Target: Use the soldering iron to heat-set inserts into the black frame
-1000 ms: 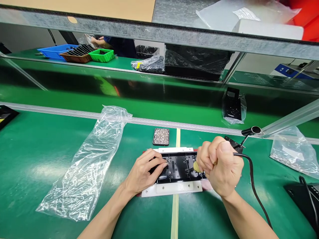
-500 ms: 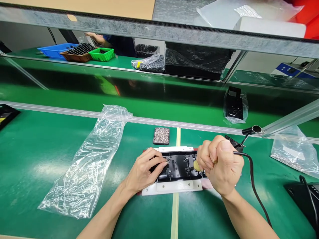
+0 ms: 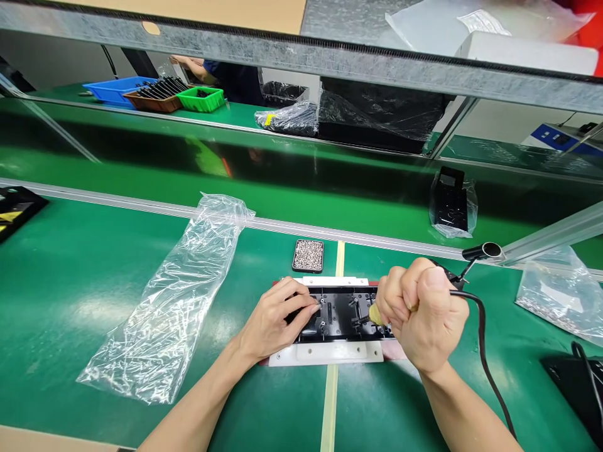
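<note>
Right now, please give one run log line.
left hand: on black part | right hand: fist on corded screwdriver | screw tray: behind

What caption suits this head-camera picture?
Left hand steadies a black plastic panel on its white fixture while right hand grips a corded screwdriver.

A black plastic part [image 3: 340,314] seated in a white fixture [image 3: 325,353] on the green bench [image 3: 70,282] is pressed down by the left hand [image 3: 277,320], while a corded screwdriver [image 3: 377,314] is gripped against it by the right hand [image 3: 421,320], a tray of screws [image 3: 308,255] lying just behind.
</note>
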`<state>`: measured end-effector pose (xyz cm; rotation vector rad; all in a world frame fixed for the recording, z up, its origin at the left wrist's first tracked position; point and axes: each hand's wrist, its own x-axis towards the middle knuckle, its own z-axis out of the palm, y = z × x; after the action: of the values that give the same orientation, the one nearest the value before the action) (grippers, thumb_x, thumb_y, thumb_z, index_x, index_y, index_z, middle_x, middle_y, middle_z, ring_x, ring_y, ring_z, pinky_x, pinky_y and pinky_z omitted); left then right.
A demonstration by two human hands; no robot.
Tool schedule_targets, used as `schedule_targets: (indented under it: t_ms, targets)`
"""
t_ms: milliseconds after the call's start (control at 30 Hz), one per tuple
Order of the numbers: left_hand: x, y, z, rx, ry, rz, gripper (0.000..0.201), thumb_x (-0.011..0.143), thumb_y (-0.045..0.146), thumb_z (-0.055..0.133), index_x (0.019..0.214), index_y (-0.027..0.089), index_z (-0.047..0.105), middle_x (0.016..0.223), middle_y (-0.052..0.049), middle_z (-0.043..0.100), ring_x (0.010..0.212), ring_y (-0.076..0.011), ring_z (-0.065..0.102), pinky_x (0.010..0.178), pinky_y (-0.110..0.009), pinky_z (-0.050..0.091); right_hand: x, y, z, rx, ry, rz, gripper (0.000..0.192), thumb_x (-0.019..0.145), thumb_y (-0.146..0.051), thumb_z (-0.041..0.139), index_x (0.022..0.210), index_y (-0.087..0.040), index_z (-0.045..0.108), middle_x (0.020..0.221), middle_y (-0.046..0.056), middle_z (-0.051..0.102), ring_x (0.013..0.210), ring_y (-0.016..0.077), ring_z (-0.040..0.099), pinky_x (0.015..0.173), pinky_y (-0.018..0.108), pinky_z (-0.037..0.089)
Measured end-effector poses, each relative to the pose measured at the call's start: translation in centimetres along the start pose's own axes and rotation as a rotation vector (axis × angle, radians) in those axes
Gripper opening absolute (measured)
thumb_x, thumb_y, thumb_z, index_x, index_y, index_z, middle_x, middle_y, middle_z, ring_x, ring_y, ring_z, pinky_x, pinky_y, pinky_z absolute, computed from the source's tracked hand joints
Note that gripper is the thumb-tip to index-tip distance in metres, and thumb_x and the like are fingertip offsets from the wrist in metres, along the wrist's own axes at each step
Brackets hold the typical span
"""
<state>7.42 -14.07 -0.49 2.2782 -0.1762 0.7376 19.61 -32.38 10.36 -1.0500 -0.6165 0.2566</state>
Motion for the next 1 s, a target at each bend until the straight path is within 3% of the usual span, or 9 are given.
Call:
schedule_targets:
  t_ms: [1000]
  targets:
    - [-0.04, -0.01, -0.06, -0.010, -0.003, 0.003, 0.011, 0.102, 0.012, 0.065, 0.105, 0.019, 0.072, 0.098, -0.006, 0.067, 0.090, -0.0196, 0.061, 0.082, -0.036, 0.050, -0.05, 0.14, 0.00, -0.036, -0.007, -0.032, 0.050, 0.105, -0.043, 0.054, 0.063, -0.020, 0.041, 0.050, -0.005, 0.035, 0.042, 0.0081, 0.032, 0.035, 0.018, 0.029]
